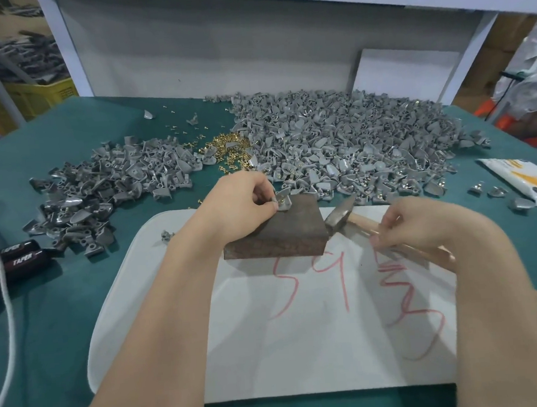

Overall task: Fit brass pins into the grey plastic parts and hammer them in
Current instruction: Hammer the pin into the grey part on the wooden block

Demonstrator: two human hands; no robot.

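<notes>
With the left hand [245, 201] pinching a grey part [283, 202] flat on the dark block [279, 234] and the right hand [421, 224] curled round the hammer [341, 212] handle, the person should tap squarely and lightly.

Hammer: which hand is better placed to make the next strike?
Right. The right hand holds the hammer by its wooden handle, head beside the metal block. The left hand is busy pinching the grey part on the block's top.

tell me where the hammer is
In the head view the hammer is right of centre, its metal head beside the brown block's right edge, its wooden handle held by the right hand.
</notes>
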